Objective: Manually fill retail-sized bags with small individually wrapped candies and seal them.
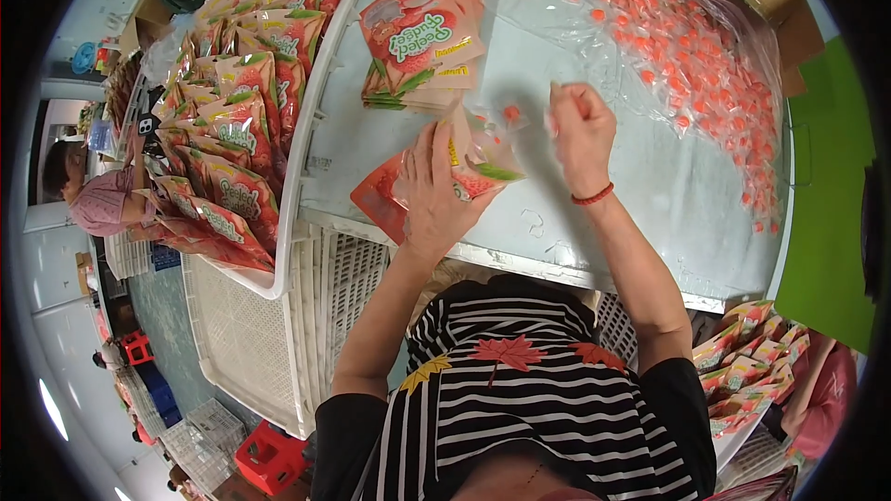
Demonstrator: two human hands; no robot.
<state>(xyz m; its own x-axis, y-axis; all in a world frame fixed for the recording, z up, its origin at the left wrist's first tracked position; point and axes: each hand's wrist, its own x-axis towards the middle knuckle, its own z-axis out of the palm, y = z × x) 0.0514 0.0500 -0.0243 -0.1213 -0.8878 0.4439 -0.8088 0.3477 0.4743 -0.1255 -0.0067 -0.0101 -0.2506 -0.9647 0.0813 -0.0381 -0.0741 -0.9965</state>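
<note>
My left hand is wrapped round a red and cream candy pouch, whose clear window and green leaf print face up near the table's front edge. Under that hand lies another red pouch. To the right, my right hand is raised over the table with its fingers curled closed; what they hold, if anything, is hidden. A single wrapped candy rests on the table between my hands. Beyond the left hand is a stack of flat pouches.
Many orange-red wrapped candies spread over clear plastic at the right. A white tray of filled pouches borders the table's left side. More pouches stand at the lower right beside a person. Another person is at the far left.
</note>
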